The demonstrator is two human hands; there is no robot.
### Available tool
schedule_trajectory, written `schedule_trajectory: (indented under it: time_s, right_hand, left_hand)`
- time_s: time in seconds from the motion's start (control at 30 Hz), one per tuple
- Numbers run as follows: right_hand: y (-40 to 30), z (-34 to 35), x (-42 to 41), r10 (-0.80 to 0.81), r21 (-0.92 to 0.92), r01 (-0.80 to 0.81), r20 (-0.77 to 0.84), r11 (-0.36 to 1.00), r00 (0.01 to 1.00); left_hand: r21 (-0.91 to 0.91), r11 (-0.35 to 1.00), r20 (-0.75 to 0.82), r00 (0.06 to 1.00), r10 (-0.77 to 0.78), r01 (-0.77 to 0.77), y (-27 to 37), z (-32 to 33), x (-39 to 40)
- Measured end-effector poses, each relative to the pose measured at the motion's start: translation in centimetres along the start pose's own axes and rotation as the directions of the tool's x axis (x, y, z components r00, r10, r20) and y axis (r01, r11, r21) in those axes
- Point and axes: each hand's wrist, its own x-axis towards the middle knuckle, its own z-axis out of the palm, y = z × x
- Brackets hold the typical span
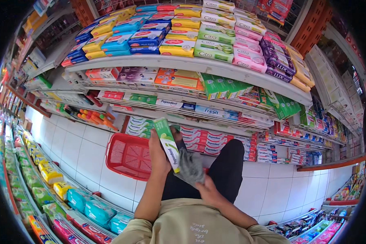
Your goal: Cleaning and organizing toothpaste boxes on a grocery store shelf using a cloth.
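Note:
My left hand (159,157) grips a green and white Pepsodent toothpaste box (166,143), tilted with its green end up and away from me. A grey cloth (189,166) is bunched in my right hand (208,188), close against the lower end of the box. Both hands are above my lap, over my dark trousers (227,166). Just left of the box, a red plastic basket (111,155) stands on the floor; the part of it that shows holds nothing. Behind my hands, stacked Pepsodent boxes (193,137) line the bottom shelf.
Ahead, a shelf rack (183,61) carries stacked soap bars (177,42) on top and toothpaste boxes (213,111) on wire tiers below. Orange-capped items (97,117) stick out at left. Another shelf with teal packs (99,212) curves behind me at lower left. White tiles (274,189) cover the floor.

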Motion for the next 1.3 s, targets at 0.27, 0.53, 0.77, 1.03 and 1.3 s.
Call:
schedule_trajectory:
  time_s: [0.27, 0.53, 0.77, 1.03, 1.3]
  right_hand:
    - [-0.9, 0.3, 0.9, 0.421, 0.869, -0.099, -0.132, 0.484, 0.898]
    - [-2.3, -1.3, -0.2, 0.351, 0.743, 0.023, -0.343, 0.668, 0.872]
    - [-9.6, -2.8, 2.8, -0.547, -0.547, 0.46, 0.005, 0.7, 0.837]
    - [-8.3, -5.7, 2.1, -0.382, -0.482, 0.29, -0.104, 0.827, 0.918]
    - [-2.5, -8.3, 0.8, -0.267, -0.293, 0.117, -0.549, 0.949, 0.792]
  left_hand:
    - [-0.121, 0.932, -0.046, 0.94, 0.337, -0.34, -3.2, 1.1, -0.9]
    - [0.251, 0.707, 0.157, 0.749, 0.644, -0.661, -2.1, -0.2, -0.7]
    - [0.687, 0.17, 0.635, 0.697, 0.332, -0.707, -1.5, -1.0, -2.5]
    - [0.867, 0.11, 0.453, 0.861, 0.231, -0.486, 2.5, -0.7, -1.7]
    - [0.852, 0.321, 0.462, 0.883, -0.086, -0.415, 5.1, -5.7, 1.8]
